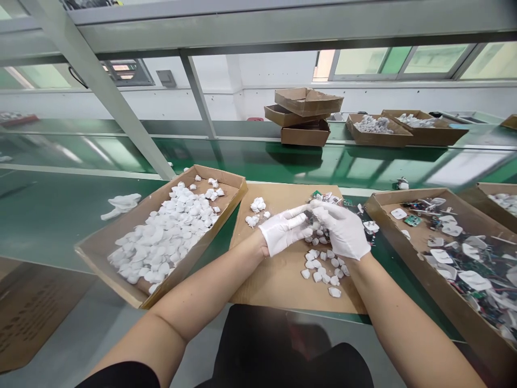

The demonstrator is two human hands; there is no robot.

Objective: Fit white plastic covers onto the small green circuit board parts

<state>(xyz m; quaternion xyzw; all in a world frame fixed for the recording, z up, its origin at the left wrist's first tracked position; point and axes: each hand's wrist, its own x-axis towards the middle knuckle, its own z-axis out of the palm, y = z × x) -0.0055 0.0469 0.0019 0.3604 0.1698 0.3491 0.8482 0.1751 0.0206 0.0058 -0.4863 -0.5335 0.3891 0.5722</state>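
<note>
My left hand (285,229), in a white glove, reaches over the cardboard sheet (270,277), its fingertips meeting those of my right hand. Gloved in white too, my right hand (341,229) has its fingers bent inward. Both hands seem closed on a small part that the fingers and blur hide. Under and behind them lies a pile of small circuit boards with white plastic pieces (329,198), partly covered. Loose white caps (323,267) are scattered just below my hands. A few white pieces (257,205) sit near the sheet's left edge.
On the left stands a cardboard tray (238,194) of white pieces, with a white glove (123,205) beside it. A tray (388,245) of boards and wires is on the right. Stacked boxes (305,134) and trays of white parts (379,139) stand behind. A slanted metal post (121,102) rises at left.
</note>
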